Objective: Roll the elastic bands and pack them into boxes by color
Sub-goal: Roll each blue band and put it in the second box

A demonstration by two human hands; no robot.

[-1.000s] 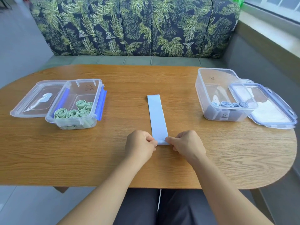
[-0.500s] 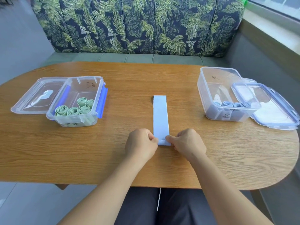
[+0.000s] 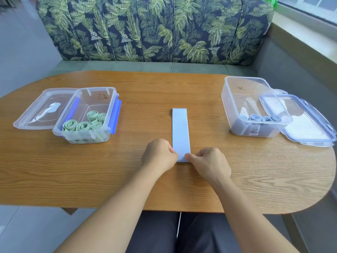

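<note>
A pale blue elastic band [image 3: 180, 130] lies flat and straight in the middle of the wooden table [image 3: 127, 170], its near end towards me. My left hand [image 3: 159, 154] pinches the band's near left corner. At the near right corner, my right hand [image 3: 209, 163] pinches it too. A clear box [image 3: 87, 99] on the left holds several rolled green bands [image 3: 83, 125]. On the right stands another clear box [image 3: 244, 88] with several rolled blue bands [image 3: 262, 118].
The left box's lid [image 3: 42, 112] lies flat beside it on its left. The right box's lid [image 3: 306, 125] leans against that box's right side. A leaf-patterned sofa [image 3: 155, 28] stands behind the table. The table's rounded edge is near on the right.
Both hands stay at the band's near end, with only slight finger shifts. The camera view has drifted a little.
</note>
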